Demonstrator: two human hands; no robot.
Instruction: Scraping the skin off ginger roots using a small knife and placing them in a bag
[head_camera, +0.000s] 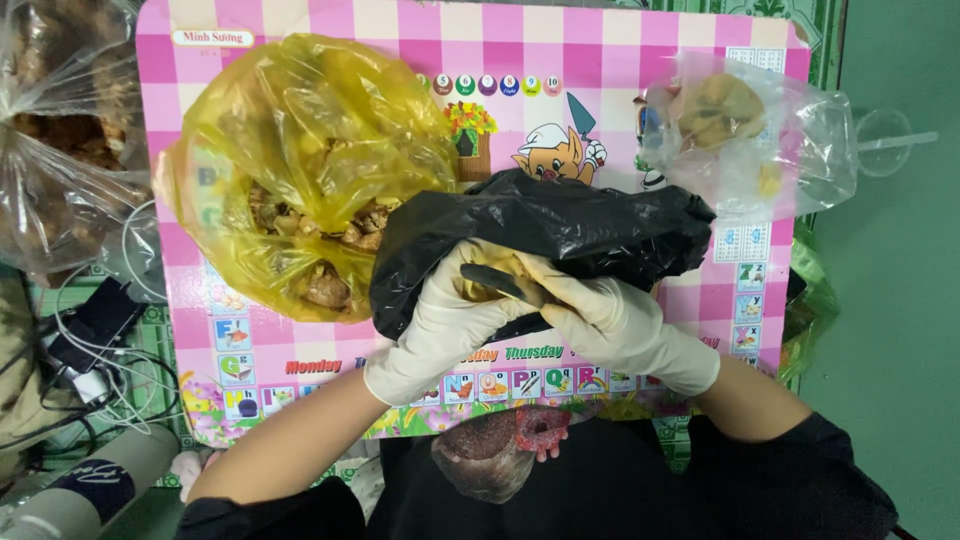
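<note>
A pink checkered table (700, 40) fills the middle; green floor (890, 300) shows at right, white cables (110, 385) at lower left.

One head-worn camera looks steeply down, close over the pink checked desk (760, 300), taking in its full width.

One black plastic bag (560, 235), one yellow plastic bag (300, 160), two clear plastic bags, one at upper right (790, 150), one at upper left (60, 130), two gloved hands, left (450, 320) and right (610, 320), one pink checkered table (700, 40), one grey roll (90, 490)
</note>
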